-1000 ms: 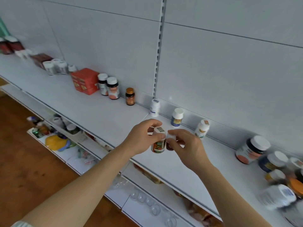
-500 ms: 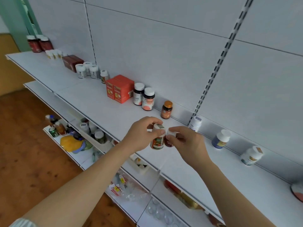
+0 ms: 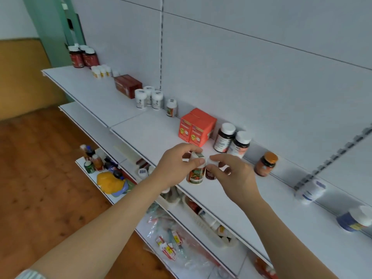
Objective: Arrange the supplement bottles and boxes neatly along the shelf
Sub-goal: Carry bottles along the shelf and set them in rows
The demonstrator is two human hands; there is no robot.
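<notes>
Two bottles mid-carry, no spot picked yet
Left hand (image 3: 174, 165) pinches the white bottle (image 3: 195, 171) by its cap, right hand (image 3: 233, 174) pinches the dark bottle (image 3: 210, 172); next they probably need setting upright by the orange boxes (image 3: 196, 127).

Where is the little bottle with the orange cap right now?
In the head view, the orange-capped bottle stands on the shelf against the back wall, just right of the two dark white-capped bottles and beyond the right hand.

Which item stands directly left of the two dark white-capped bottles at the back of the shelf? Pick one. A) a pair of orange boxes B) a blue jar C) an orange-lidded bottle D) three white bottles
A: the orange boxes sit immediately left of the two dark bottles against the shelf's back wall.
</notes>
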